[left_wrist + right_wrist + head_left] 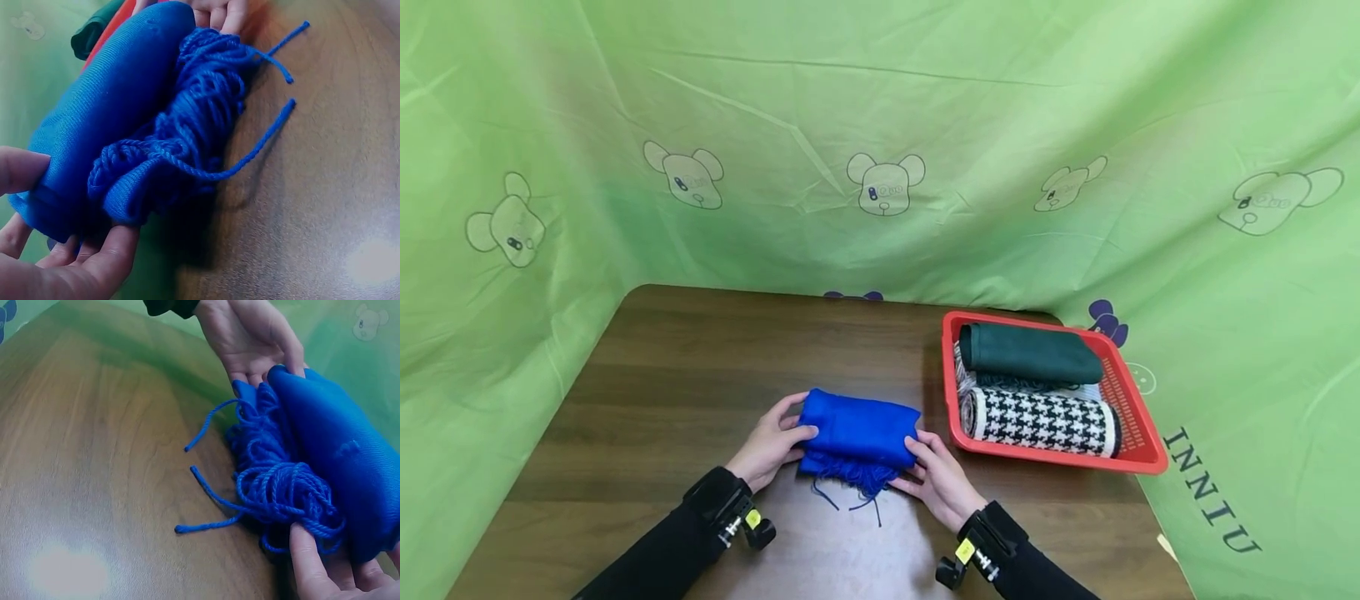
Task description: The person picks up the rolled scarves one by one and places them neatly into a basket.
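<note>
A blue fringed scarf [861,425], rolled into a bundle, is between my two hands above the wooden table. My left hand [767,442] grips its left end, thumb on top and fingers beneath. At the other end my right hand [936,479] holds it the same way. Twisted fringe [209,106] bunches along the near side in the left wrist view, with a few loose strands sticking out. The right wrist view shows the smooth rolled side [340,444] of the scarf, and fingertips [306,550] under the fringe.
A red plastic basket [951,400] stands at the right of the table [700,350]. Inside lie a dark green rolled cloth [1037,354] and a black-and-white houndstooth roll [1041,421]. A green printed curtain [790,108] hangs around the table's back and sides.
</note>
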Demonstrator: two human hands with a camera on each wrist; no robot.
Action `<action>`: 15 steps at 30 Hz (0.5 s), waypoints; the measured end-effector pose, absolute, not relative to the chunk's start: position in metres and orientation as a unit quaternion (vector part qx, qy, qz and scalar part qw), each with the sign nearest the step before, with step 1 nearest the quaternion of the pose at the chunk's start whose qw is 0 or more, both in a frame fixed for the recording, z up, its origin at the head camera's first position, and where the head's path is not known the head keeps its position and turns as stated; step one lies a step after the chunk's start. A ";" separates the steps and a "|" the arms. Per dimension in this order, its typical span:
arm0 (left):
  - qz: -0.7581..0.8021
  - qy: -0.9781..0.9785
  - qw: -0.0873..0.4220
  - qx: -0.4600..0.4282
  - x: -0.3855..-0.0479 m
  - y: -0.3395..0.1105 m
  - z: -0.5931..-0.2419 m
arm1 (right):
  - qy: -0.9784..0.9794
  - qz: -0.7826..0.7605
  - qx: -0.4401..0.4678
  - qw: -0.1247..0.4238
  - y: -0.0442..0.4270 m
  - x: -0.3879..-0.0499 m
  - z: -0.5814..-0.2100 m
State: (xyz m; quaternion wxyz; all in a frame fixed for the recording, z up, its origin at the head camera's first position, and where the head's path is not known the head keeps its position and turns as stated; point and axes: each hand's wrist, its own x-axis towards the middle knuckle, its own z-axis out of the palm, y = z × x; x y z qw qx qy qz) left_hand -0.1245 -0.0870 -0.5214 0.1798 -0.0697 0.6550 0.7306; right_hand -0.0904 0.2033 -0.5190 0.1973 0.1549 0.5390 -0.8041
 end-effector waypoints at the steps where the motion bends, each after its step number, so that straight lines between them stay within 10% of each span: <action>1: 0.733 0.654 0.177 -0.069 -0.124 -0.087 -0.521 | 0.537 -0.805 0.156 0.198 0.203 -0.090 -0.518; 15: 0.759 0.631 0.152 -0.057 -0.127 -0.091 -0.498 | 0.538 -0.816 0.119 0.173 0.199 -0.096 -0.497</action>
